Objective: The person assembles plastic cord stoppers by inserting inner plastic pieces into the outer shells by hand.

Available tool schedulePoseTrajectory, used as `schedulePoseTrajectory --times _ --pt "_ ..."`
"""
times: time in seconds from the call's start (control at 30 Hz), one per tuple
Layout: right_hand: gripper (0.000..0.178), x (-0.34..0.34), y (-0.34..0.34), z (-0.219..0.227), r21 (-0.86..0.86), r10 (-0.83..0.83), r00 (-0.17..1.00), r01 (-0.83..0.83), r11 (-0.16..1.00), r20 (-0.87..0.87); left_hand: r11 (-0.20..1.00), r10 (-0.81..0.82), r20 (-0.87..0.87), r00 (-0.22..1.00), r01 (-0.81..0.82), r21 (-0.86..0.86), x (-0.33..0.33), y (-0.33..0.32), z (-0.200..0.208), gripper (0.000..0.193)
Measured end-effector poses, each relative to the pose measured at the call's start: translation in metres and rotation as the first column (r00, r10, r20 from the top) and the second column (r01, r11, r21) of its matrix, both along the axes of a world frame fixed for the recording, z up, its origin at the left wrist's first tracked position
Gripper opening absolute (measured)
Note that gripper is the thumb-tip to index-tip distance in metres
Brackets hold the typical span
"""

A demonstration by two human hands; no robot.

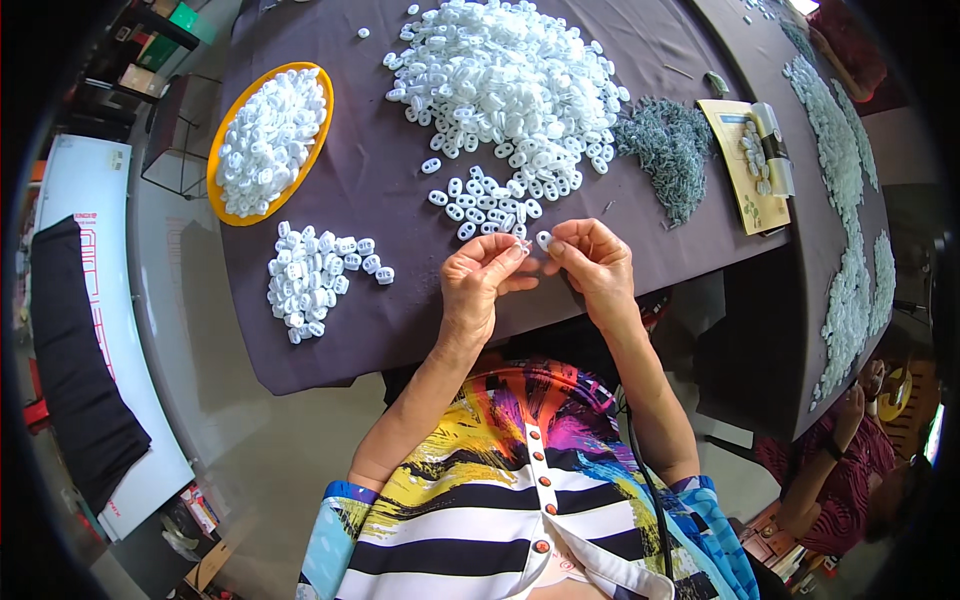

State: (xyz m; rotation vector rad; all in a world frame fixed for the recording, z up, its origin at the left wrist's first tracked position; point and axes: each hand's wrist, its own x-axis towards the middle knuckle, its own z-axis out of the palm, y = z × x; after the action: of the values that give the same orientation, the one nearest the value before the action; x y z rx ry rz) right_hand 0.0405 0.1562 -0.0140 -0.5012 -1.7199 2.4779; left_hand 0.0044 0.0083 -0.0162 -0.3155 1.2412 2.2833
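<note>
My left hand (478,280) pinches a small whitish plastic piece (523,245) between thumb and fingertips; its shape is partly hidden. Close beside it, my right hand (597,262) grips a white oval two-hole cord lock part (544,240) by its edge. Just beyond both hands lies a loose cluster of similar white oval parts (480,204). It runs into a large heap of them (505,85) farther back. To the left sits a smaller group of white pieces (303,280). A pile of small grey metal bits, which look like springs (668,150), lies to the right.
An orange oval tray (216,190) full of white pieces stands at the left on the dark-clothed table (370,290). Right of the grey pile are a yellowish booklet (732,150) and a clear case (775,150). Another person (840,480) sits by long rows of pale pieces (845,300).
</note>
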Motion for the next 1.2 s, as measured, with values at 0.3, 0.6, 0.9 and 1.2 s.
schedulePoseTrajectory --times 0.3,0.6,0.9,1.2 --pt "0.015 0.003 -0.005 0.003 0.275 0.123 0.992 -0.122 0.954 0.011 0.999 0.036 -0.144 0.989 -0.037 0.001 0.003 0.004 -0.007 0.008" --pt "0.015 0.004 -0.002 0.000 0.467 0.161 0.985 -0.117 0.876 -0.056 0.999 -0.041 -0.070 0.997 0.040 -0.018 -0.001 0.001 -0.002 0.007" --pt "0.016 0.004 -0.005 0.006 0.199 0.013 1.000 -0.008 0.980 -0.023 0.984 -0.069 -0.150 0.986 0.043 -0.172 0.002 0.003 -0.001 0.010" --pt "0.017 0.003 -0.006 -0.003 0.146 -0.020 1.000 0.022 0.989 -0.016 0.977 -0.089 -0.154 0.984 0.056 -0.205 0.003 0.005 -0.001 0.009"
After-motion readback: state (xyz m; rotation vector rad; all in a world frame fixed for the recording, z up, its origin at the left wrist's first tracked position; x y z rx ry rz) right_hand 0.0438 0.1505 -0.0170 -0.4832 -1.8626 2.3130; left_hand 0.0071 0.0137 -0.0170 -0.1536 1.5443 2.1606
